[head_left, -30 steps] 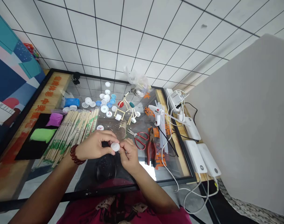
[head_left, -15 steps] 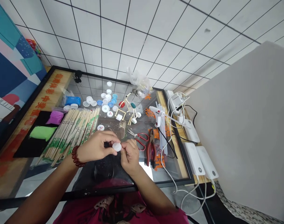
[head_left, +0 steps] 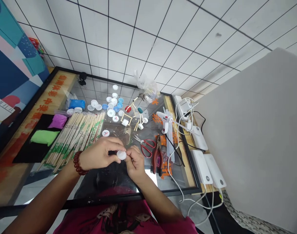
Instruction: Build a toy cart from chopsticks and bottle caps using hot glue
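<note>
Over the near part of the glass table, my left hand (head_left: pixel 99 152) pinches a small round white bottle cap (head_left: pixel 121 155) between thumb and fingers. My right hand (head_left: pixel 135 165) is closed at the cap's right edge, thumb and forefinger pressed together there; whether a smaller piece lies between them is hidden. Just right of my right hand lie red-handled scissors (head_left: pixel 147 147) and red-handled pliers (head_left: pixel 158 157). A lone printed cap (head_left: pixel 105 133) rests beyond my left hand. Farther off stand small stick constructions (head_left: pixel 127 119) with caps and red and green pieces.
Packaged chopsticks (head_left: pixel 75 139) lie left, beside green (head_left: pixel 44 137), purple (head_left: pixel 58 121) and blue clay packs (head_left: pixel 76 104). Several white and blue caps (head_left: pixel 111 112) are scattered at the back. A white glue gun (head_left: pixel 165 121), glue sticks (head_left: pixel 171 146) and cables with white power boxes (head_left: pixel 201 165) occupy the right.
Both hands keep nearly the same place and the same grip on the cap. The view has shifted very slightly.
</note>
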A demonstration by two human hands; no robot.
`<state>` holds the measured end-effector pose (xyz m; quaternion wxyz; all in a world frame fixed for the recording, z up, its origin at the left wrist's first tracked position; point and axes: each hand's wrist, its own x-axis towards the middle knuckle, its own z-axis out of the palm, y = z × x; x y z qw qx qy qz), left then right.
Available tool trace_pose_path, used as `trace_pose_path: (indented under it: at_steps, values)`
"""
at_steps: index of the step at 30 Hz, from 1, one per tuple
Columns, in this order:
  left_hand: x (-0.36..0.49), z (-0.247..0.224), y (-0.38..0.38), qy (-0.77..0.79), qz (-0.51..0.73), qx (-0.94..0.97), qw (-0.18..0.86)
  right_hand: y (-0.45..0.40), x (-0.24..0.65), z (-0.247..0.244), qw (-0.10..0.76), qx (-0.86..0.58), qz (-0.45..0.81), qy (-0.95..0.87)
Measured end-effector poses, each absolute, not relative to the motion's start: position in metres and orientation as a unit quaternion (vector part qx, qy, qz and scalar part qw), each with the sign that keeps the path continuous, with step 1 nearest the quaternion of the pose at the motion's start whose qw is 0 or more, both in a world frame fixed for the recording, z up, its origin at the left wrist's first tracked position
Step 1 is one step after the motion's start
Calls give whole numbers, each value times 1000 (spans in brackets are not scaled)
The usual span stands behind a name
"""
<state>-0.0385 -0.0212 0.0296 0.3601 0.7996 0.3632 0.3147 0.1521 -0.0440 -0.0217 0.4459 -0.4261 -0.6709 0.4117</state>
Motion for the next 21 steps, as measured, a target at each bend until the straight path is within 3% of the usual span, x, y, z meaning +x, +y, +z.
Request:
trace_pose_path:
  at_steps: [2,4,8,14,18,21]
  values:
    - [-36,30,-23,366,316,818,310,-43,152,-23,443,-426,420,-668]
    - [-36,31,-24,361,319,833,273,-44,149,-28,427,-425,507,-616]
    - [-42,31,-21,334,321,833,302,-47,145,-33,389,-403,639,-528]
    - [-43,31,-20,338,309,803,382,-45,151,-21,425,-406,428,-686]
    - [-40,29,-20,385,362,754,390,-40,151,-19,410,-413,465,-667]
    - [-44,27,-16,404,414,661,477,-34,152,-19,380,-437,509,-637]
